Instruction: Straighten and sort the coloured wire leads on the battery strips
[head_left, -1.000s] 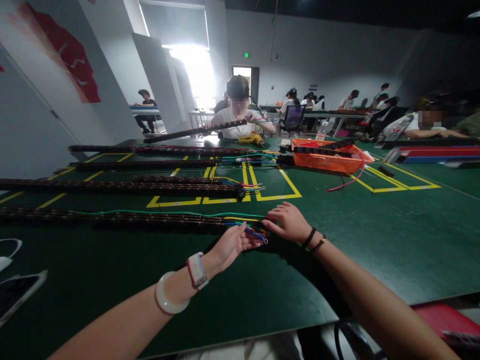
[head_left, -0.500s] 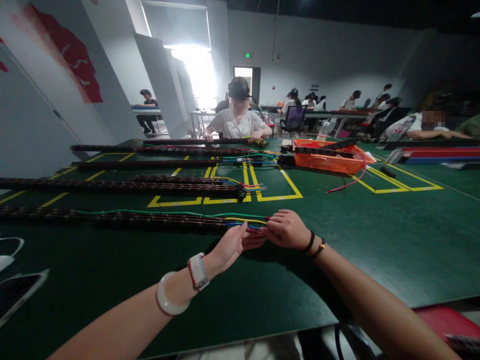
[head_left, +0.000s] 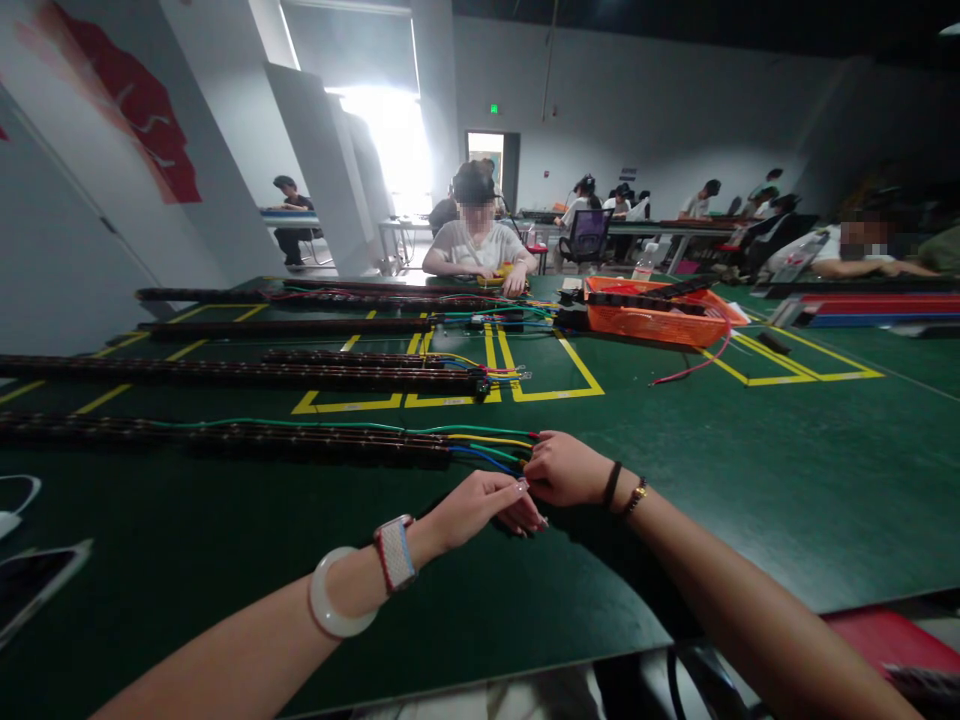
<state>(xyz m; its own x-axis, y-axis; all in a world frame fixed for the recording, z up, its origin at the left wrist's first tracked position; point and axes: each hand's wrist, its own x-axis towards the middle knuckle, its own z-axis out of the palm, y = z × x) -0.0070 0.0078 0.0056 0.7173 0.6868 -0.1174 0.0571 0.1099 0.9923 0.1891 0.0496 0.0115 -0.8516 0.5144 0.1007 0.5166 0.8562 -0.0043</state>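
My right hand [head_left: 562,468] is closed in a pinch around the ends of several wires, knuckles up. Green, yellow and blue wires [head_left: 491,441] run into its fingers from the left, out of a long dark wire bundle [head_left: 315,437] on the green table. Just below and left of it is my left hand [head_left: 487,505], its fingers loosely stretched out and its thumb tip close to the right fingertips. I see nothing held in it. The wire tips are hidden behind my right fingers.
More dark bundles [head_left: 360,373] lie parallel beyond, over yellow tape outlines [head_left: 559,396]. An orange basket [head_left: 645,327] with dark parts stands farther back. Across the table sits a co-worker [head_left: 480,240]. A phone [head_left: 37,590] lies at the left edge.
My left hand has come down and right, off the wires, its fingers spreading. My right hand keeps the wire ends, slightly lower. The co-worker opposite has drawn both hands together.
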